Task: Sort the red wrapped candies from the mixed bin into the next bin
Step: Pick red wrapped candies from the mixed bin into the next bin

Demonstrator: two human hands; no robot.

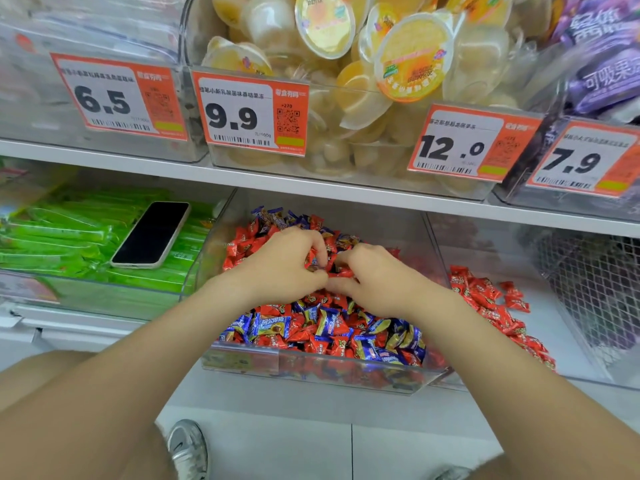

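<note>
Head view, hands (282, 266) (379, 282) pinching red candies (341, 273)

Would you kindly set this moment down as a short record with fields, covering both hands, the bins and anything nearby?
left hand: fingers curled on red candies in the mixed bin
right hand: also curled on red candies, beside the left
bin contents: red candies and blue candies together
next bin: on the right, holding only a red pile
phone: screen up on green packets, left bin
shelf above: jelly cups, price tags
</note>
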